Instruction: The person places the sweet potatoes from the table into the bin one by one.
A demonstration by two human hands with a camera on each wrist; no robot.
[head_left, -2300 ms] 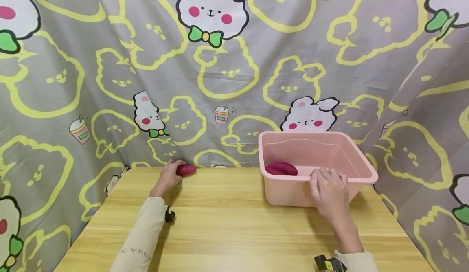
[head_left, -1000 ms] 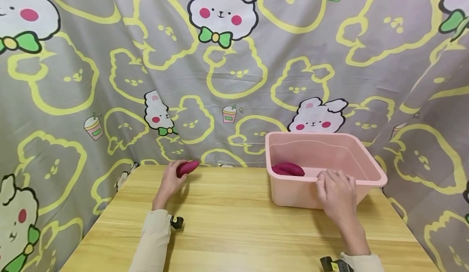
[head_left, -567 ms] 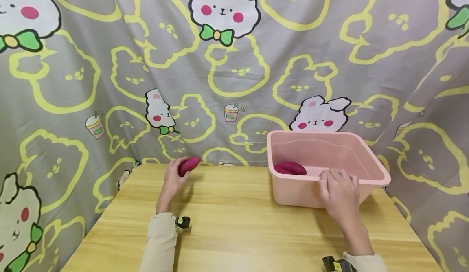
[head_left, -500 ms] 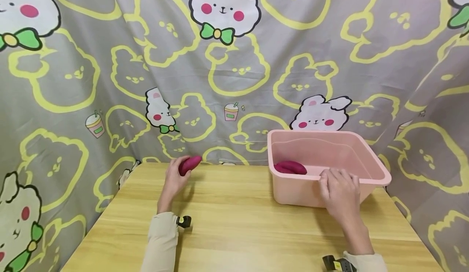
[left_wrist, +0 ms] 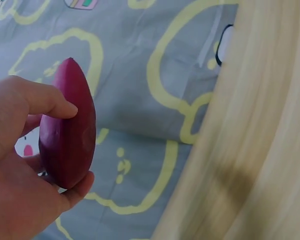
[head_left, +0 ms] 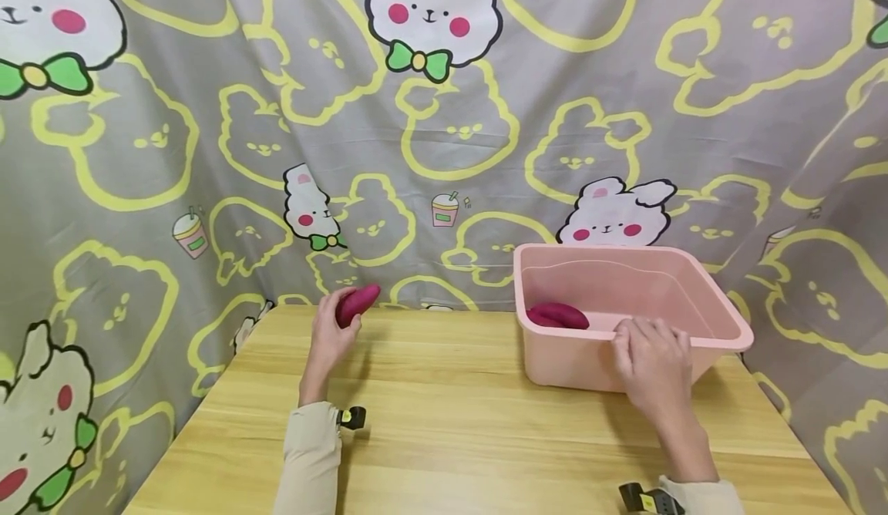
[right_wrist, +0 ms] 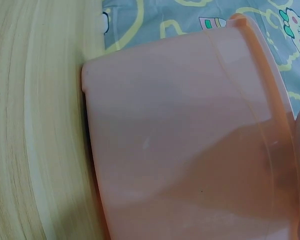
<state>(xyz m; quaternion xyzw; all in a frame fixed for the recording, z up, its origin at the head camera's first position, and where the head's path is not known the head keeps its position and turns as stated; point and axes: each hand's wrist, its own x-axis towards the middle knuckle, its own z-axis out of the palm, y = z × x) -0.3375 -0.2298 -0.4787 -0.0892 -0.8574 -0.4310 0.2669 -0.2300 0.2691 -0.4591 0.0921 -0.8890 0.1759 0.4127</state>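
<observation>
My left hand (head_left: 330, 332) holds a purple-red sweet potato (head_left: 358, 304) above the back left of the table, its pointed end up and to the right. In the left wrist view, fingers and thumb pinch the sweet potato (left_wrist: 69, 132) from both sides, and the table surface lies apart from it. At the right stands a pink plastic bin (head_left: 569, 361). The fingers of my right hand (head_left: 655, 361) curl over its front rim. Inside, at the left end, lie what look like two more sweet potatoes (head_left: 560, 315), partly hidden by the front wall.
The wooden table (head_left: 444, 422) stretches between the two arms. Right behind it hangs a grey curtain (head_left: 472, 168) with yellow outlines and white rabbits, which also closes in both sides. Each wrist carries a small black camera (head_left: 354, 417).
The left hand has taken hold of the sweet potato at the table's back edge, lifted it and tilted its tip upward. The right hand stays on the bin's rim. The head view has shifted slightly.
</observation>
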